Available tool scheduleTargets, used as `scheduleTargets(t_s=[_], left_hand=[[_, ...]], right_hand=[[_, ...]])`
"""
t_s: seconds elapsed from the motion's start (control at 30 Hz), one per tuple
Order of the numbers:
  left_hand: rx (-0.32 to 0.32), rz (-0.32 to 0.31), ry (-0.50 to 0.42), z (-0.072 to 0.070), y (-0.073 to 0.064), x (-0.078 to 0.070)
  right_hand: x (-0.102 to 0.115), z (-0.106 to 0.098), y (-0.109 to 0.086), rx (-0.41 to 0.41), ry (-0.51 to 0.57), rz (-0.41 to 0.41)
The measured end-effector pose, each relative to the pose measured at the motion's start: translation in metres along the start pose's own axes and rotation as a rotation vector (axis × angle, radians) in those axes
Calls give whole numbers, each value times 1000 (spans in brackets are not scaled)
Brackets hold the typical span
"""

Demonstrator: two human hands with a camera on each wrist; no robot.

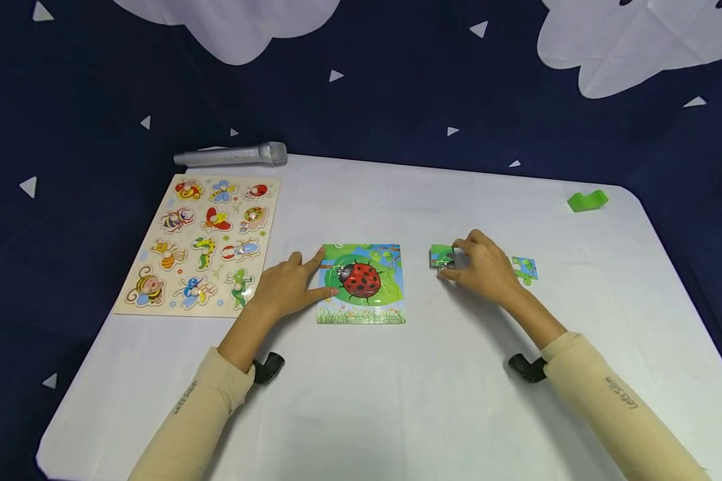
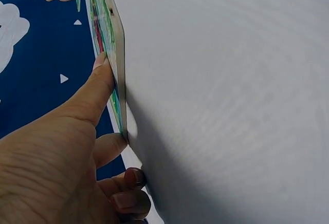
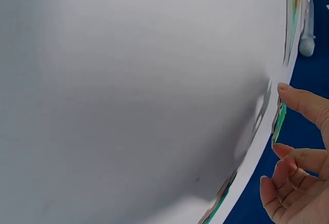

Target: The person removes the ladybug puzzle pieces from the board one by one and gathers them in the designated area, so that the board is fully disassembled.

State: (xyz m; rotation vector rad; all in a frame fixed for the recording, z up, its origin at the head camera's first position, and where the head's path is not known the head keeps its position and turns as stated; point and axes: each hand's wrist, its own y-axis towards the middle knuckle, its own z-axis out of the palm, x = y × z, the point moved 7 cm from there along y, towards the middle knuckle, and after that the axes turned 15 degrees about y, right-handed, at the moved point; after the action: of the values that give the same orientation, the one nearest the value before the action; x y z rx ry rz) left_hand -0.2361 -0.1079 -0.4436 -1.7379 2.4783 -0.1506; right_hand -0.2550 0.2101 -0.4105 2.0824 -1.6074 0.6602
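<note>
A square ladybug jigsaw puzzle [image 1: 391,294] lies flat on the table, its red spotted beetle in the middle. My left hand [image 1: 285,287] is at its left side, thumb resting on the picture and forefinger at the upper left corner. In the left wrist view, the thumb lies over the face of the puzzle [image 2: 119,44]. To the right, my right hand [image 1: 487,267] pinches a small green jigsaw piece [image 1: 441,254] between thumb and forefinger. The right wrist view shows this piece [image 3: 279,124] edge-on. Just beyond that hand lies a blue and green jigsaw piece [image 1: 526,267].
A wooden peg puzzle board [image 1: 186,267] with several colourful insects lies at the left. Behind it, a silver microphone [image 1: 231,155] rests along the table's back edge. A green notched block [image 1: 587,200] sits at the back right of the white table [image 1: 361,414].
</note>
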Motion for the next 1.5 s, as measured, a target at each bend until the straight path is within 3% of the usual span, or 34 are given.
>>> scheduleTargets(t_s=[0.37, 0.63, 0.77, 1.0, 1.13, 1.27, 1.5], left_hand=[[-12, 4, 5, -1, -1, -1], [-6, 3, 0, 0, -1, -2], [6, 3, -12, 0, -2, -1], [-19, 3, 16, -2, -4, -3], [-48, 36, 50, -6, -9, -17], [-67, 94, 96, -8, -13, -40], [-129, 128, 192, -10, -16, -68]], right_hand=[[-21, -6, 1, 56, 8, 69], [-24, -1, 1, 108, 24, 104], [-13, 7, 0, 113, 30, 70], [26, 31, -3, 148, 52, -50], [46, 44, -3, 186, 66, -92], [60, 55, -2, 207, 70, -122], [70, 66, 0, 214, 36, -167]])
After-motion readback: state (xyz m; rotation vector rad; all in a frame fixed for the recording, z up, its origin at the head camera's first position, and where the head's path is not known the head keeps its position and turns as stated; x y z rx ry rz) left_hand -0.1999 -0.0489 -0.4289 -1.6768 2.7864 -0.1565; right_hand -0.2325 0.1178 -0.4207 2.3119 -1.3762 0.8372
